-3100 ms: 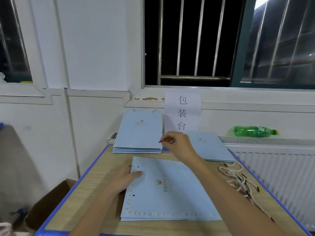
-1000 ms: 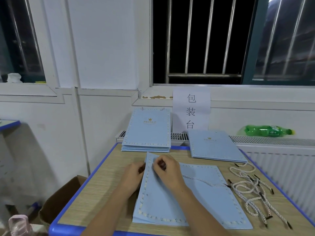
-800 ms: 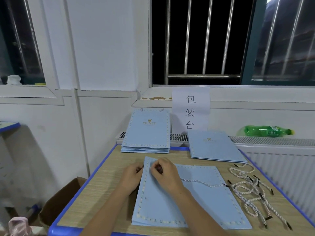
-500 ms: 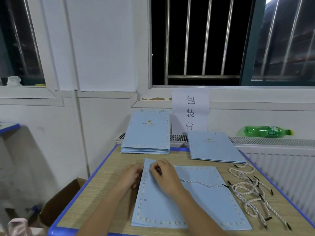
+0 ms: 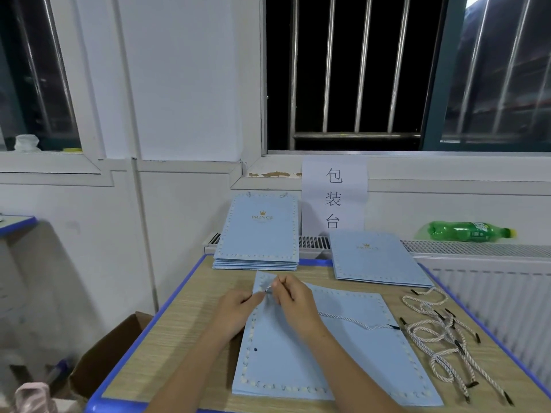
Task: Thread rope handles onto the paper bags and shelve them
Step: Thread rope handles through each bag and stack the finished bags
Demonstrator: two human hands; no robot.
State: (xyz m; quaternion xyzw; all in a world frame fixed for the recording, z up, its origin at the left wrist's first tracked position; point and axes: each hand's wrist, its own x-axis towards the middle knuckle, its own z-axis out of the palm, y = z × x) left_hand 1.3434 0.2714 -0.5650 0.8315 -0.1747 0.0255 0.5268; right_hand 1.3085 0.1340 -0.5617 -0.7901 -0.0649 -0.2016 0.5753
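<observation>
My right hand (image 5: 293,305) pinches the white twisted rope handle (image 5: 351,321) at the flat light-blue paper bag (image 5: 328,359)'s far-left corner, left hand (image 5: 238,308) gripping that corner, rope trailing right.

Two bare forearms were seen entering from the lower edge of the head view. No sleeves, cuffs, gloves, rings, watches or bands were observed on either. The left hand (image 5: 238,308) and right hand (image 5: 295,305) were uncovered to the fingertips. Nails were noted as short. Nothing of the body above the forearms was recorded in frame.
</observation>
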